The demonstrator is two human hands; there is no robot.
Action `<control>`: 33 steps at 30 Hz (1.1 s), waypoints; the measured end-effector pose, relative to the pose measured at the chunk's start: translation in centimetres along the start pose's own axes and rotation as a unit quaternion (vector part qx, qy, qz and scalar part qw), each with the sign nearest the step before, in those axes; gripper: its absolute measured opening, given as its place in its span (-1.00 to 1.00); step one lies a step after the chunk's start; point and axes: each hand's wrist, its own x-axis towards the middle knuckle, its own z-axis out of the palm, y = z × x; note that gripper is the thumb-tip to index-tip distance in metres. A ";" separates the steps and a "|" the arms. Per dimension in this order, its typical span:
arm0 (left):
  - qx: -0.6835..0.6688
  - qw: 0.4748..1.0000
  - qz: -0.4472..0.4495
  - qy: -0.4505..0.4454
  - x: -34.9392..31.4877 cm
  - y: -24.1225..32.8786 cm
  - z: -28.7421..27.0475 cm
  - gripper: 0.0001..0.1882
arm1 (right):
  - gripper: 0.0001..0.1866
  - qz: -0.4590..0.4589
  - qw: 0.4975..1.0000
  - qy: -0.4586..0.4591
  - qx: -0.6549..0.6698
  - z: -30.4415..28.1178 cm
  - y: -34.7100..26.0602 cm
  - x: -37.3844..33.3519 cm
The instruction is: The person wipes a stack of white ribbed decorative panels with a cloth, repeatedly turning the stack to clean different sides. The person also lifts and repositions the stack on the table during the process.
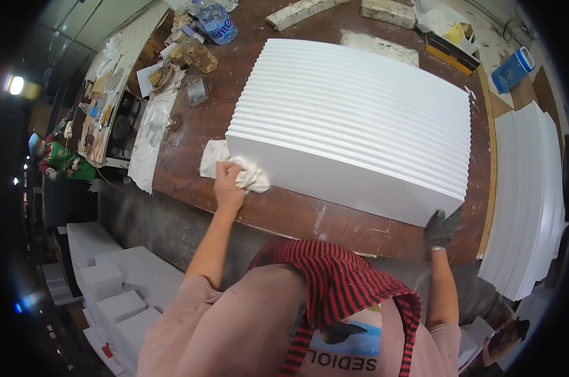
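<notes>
A large white block with a ribbed top (353,107) and a smooth front face lies on the brown worktable (297,210). My left hand (228,187) is bare and closed on a crumpled white cloth (253,177), close to the block's near left corner. Part of the cloth spreads on the table beside that corner. At the near right corner, my right hand (443,230) wears a dark grey glove and grips the block's lower edge. Some of its fingers are hidden against the block's side.
A plastic bottle (214,22), a jar (200,55) and scraps crowd the table's far left. Whitish slabs (382,49) lie behind the block. White panels (526,195) lean at the right, below a blue container (514,70). White blocks (130,276) stand lower left; another person (65,160) is far left.
</notes>
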 end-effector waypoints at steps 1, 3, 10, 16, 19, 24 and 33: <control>0.094 0.993 -0.061 -0.033 -0.3 -0.9 -0.7 -0.65 | -0.20 0.028 0.999 -0.006 -0.019 0.0 -0.1 0.0; 0.082 0.992 -0.083 0.052 -0.1 -3.2 -4.1 -0.66 | -0.20 0.011 1.000 -0.004 -0.007 0.0 -0.3 -0.1; 0.069 0.985 0.062 0.148 1.1 0.3 -1.8 -0.46 | -0.19 0.019 0.999 -0.037 0.020 -0.4 -0.9 0.1; 0.008 0.988 -0.021 0.155 1.8 -1.5 -0.5 -0.70 | -0.17 -0.010 0.999 -0.024 -0.035 -0.4 -1.0 0.0; 0.057 0.971 -0.035 0.229 4.3 -4.9 -4.3 -0.75 | -0.20 0.003 0.999 -0.045 0.028 -0.5 -0.5 -0.5; 0.205 0.963 -0.097 0.149 9.8 -4.5 -6.9 -0.56 | -0.40 -0.030 0.987 -0.061 0.143 -2.8 0.0 0.7; -0.526 0.786 -0.275 -0.174 16.8 -2.6 -2.7 -0.28 | -0.25 0.131 0.803 -0.185 0.552 -6.7 -7.1 14.7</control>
